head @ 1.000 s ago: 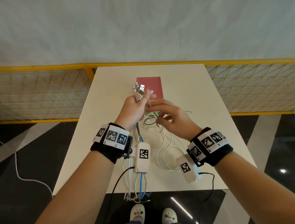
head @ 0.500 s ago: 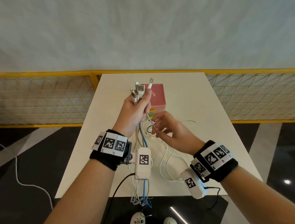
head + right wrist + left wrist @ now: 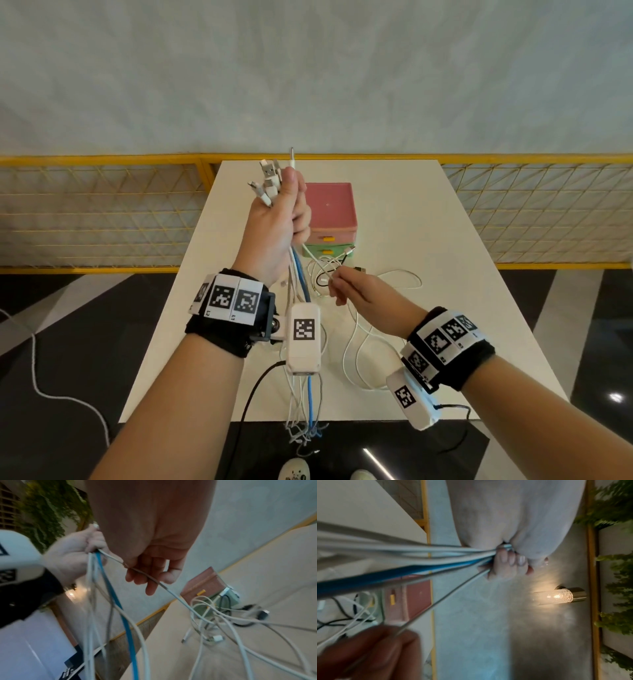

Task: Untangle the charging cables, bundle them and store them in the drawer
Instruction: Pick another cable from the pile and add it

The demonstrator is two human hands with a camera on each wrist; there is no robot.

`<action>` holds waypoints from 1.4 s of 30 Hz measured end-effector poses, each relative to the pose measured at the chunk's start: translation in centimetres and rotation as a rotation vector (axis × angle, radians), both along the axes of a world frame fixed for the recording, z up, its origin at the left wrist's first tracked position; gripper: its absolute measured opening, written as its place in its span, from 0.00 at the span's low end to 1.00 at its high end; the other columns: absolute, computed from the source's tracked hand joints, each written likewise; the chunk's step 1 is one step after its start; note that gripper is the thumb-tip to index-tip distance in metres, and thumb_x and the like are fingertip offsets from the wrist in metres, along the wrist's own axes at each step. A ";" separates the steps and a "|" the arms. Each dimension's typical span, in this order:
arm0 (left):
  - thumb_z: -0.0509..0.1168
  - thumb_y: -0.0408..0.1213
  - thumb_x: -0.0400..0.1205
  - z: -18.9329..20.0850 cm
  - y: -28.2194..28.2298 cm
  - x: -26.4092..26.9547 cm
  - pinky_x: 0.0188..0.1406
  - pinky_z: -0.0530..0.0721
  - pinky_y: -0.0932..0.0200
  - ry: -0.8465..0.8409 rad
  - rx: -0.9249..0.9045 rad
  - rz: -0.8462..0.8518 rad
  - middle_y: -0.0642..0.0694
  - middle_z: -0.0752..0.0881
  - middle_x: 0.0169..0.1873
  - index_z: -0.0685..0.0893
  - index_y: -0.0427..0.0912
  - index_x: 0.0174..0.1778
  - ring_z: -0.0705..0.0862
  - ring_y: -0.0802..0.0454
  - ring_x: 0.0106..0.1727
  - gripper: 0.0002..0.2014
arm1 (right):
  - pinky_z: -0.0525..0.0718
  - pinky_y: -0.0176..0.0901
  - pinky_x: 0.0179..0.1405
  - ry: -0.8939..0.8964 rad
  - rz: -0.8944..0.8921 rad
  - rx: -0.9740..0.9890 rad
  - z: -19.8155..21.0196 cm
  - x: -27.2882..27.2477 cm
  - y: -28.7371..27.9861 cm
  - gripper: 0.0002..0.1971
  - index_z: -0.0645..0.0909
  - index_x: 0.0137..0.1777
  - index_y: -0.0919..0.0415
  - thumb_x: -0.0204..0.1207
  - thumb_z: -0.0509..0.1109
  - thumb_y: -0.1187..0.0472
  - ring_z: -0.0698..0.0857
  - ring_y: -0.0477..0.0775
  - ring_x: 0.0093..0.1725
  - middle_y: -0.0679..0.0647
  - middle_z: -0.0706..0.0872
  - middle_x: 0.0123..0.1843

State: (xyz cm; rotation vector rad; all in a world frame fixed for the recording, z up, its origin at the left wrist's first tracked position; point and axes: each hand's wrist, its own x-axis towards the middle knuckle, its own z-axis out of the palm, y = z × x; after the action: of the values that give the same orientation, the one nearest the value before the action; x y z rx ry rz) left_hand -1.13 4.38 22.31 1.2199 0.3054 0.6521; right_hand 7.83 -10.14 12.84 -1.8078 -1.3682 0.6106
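My left hand [image 3: 279,219] is raised above the table and grips a bunch of cables [image 3: 301,274], white, grey and one blue; their plugs [image 3: 269,178] stick up above the fist. The cables hang down past the table's front edge. My right hand [image 3: 337,279] pinches one white cable [image 3: 317,258] that runs taut down from the left fist [image 3: 77,550]. A tangle of white and black cables [image 3: 359,284] lies on the table before the drawer box [image 3: 330,219], pink on top, green below, both drawers shut. In the left wrist view the fingers [image 3: 508,563] curl round the strands.
The white table [image 3: 445,257] has bare room to the right and the left of the tangle. A yellow mesh fence [image 3: 102,212] runs behind it. A white cord [image 3: 34,359] lies on the dark floor at the left.
My left hand has risen with the bunch of cables, and a further plug now stands above the fist. My right hand has slid down and toward me along the white cable.
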 end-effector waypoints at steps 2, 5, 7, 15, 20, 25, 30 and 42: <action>0.60 0.46 0.86 0.6 0.5 -0.5 0.15 0.55 0.67 -0.033 -0.003 0.058 0.58 0.63 0.18 0.74 0.50 0.28 0.57 0.61 0.17 0.18 | 0.81 0.36 0.35 0.073 -0.026 -0.048 -0.6 0.7 0.1 0.12 0.72 0.42 0.57 0.87 0.51 0.61 0.80 0.40 0.38 0.45 0.76 0.36; 0.66 0.42 0.84 1.6 1.8 -1.3 0.14 0.53 0.66 -0.129 -0.067 0.095 0.57 0.61 0.14 0.70 0.51 0.18 0.56 0.61 0.15 0.25 | 0.86 0.52 0.29 0.148 -0.115 -0.154 -2.3 1.9 0.1 0.15 0.70 0.38 0.56 0.86 0.53 0.56 0.83 0.50 0.43 0.49 0.73 0.35; 0.63 0.44 0.84 2.0 2.5 -1.8 0.15 0.51 0.63 -0.156 -0.074 0.065 0.56 0.59 0.13 0.63 0.51 0.18 0.54 0.59 0.15 0.27 | 0.89 0.52 0.31 0.203 -0.197 -0.237 -3.3 2.8 0.4 0.16 0.72 0.40 0.58 0.85 0.55 0.51 0.83 0.52 0.44 0.52 0.73 0.37; 0.58 0.52 0.87 1.1 0.5 -1.7 0.19 0.68 0.64 0.251 0.475 0.018 0.53 0.73 0.15 0.89 0.57 0.53 0.67 0.57 0.15 0.14 | 0.78 0.33 0.37 0.117 -0.438 0.217 5.6 5.8 3.2 0.15 0.73 0.34 0.53 0.84 0.61 0.53 0.78 0.50 0.34 0.48 0.75 0.30; 0.57 0.45 0.88 1.1 -1.3 -0.3 0.28 0.79 0.68 0.344 0.578 -0.002 0.41 0.88 0.29 0.77 0.45 0.71 0.77 0.66 0.16 0.17 | 0.76 0.49 0.39 -0.304 -0.174 0.273 10.2 4.1 3.7 0.14 0.79 0.38 0.67 0.81 0.66 0.58 0.77 0.58 0.36 0.62 0.79 0.35; 0.60 0.49 0.87 1.1 0.2 -0.3 0.26 0.71 0.75 0.373 0.657 0.200 0.56 0.78 0.14 0.76 0.45 0.28 0.76 0.65 0.18 0.21 | 0.77 0.39 0.41 -0.230 -0.098 0.154 9.1 5.5 2.1 0.12 0.77 0.41 0.63 0.84 0.60 0.58 0.78 0.48 0.37 0.55 0.80 0.37; 0.61 0.47 0.87 2.5 3.2 -1.0 0.21 0.70 0.70 0.217 0.419 0.524 0.55 0.76 0.12 0.74 0.46 0.29 0.72 0.63 0.16 0.19 | 0.72 0.39 0.47 -0.104 -0.210 -0.083 2.9 7.7 0.3 0.15 0.74 0.39 0.55 0.86 0.53 0.56 0.77 0.35 0.35 0.45 0.78 0.35; 0.64 0.49 0.84 1.0 -1.0 0.0 0.33 0.72 0.75 0.420 0.765 0.011 0.53 0.86 0.20 0.82 0.51 0.37 0.82 0.69 0.28 0.12 | 0.72 0.31 0.37 -0.252 -0.127 0.240 10.4 4.9 1.9 0.09 0.81 0.43 0.59 0.83 0.62 0.59 0.74 0.43 0.35 0.47 0.80 0.35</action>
State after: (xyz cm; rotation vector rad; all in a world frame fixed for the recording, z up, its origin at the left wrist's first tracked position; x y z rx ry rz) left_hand -1.09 3.39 23.29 2.0988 0.4289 0.5276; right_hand 12.76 -8.27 23.27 -1.8005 -1.4096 0.1468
